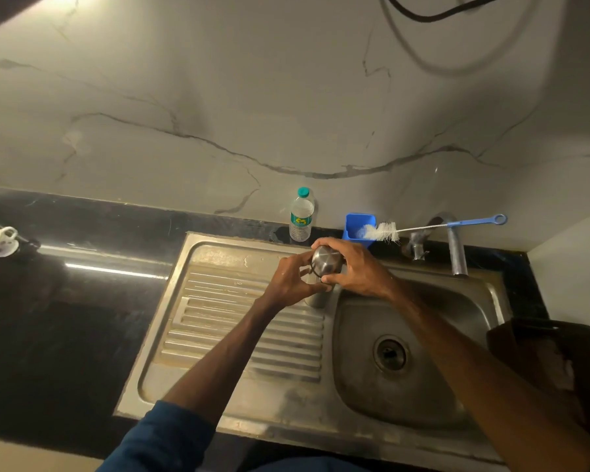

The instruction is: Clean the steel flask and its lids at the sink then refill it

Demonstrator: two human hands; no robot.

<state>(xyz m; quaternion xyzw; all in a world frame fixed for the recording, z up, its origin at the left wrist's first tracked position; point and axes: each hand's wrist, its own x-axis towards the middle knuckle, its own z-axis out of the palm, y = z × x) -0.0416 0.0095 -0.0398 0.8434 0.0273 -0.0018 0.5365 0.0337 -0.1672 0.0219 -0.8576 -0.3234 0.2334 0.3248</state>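
The flask (316,299) stands on the ribbed drainer of the sink (218,253), right at the basin's edge, and it looks as if the lid (325,263) is being twisted off. That is best done with the body pinned still and upright and only the cap turning, so it doesn't skid on the smooth steel. The right hand (358,267) has its fingers (325,242) curled round the lid, gripping it. The left hand (288,284) wraps the flask just below, closed on it.
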